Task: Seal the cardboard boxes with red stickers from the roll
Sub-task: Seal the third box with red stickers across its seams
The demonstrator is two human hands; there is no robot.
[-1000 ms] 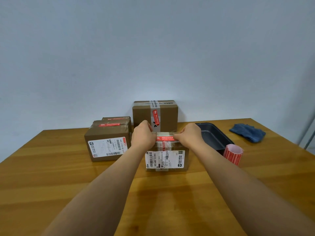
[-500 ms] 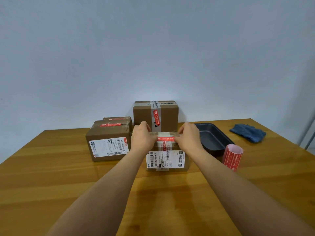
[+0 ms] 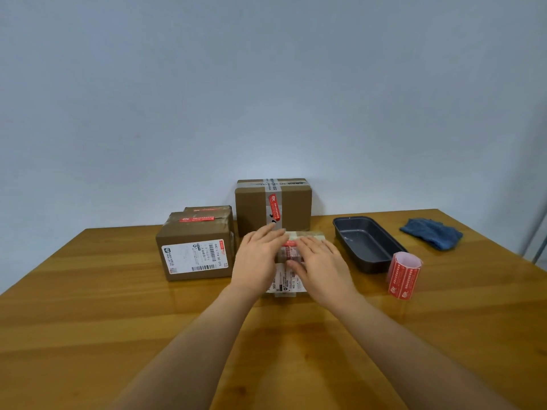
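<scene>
A small cardboard box point(image 3: 291, 281) with a white shipping label stands in the middle of the table, a red sticker point(image 3: 290, 250) across its top. My left hand point(image 3: 257, 258) and my right hand point(image 3: 321, 266) hover in front of and above it, fingers spread flat, holding nothing; they hide most of the box. The roll of red stickers point(image 3: 403, 275) stands upright to the right. A box with a red sticker on top point(image 3: 195, 250) sits at the left, another point(image 3: 208, 209) behind it, and a taller stickered box point(image 3: 273, 205) at the back.
A dark metal baking pan point(image 3: 367, 247) lies right of the small box, near the sticker roll. A blue cloth point(image 3: 430, 232) lies at the far right. The wooden table point(image 3: 118, 321) stretches toward me, and a plain wall stands behind the boxes.
Both hands have let go of the small box's top edges and now float over it with fingers spread. The red sticker stays on the box. Nothing else has moved.
</scene>
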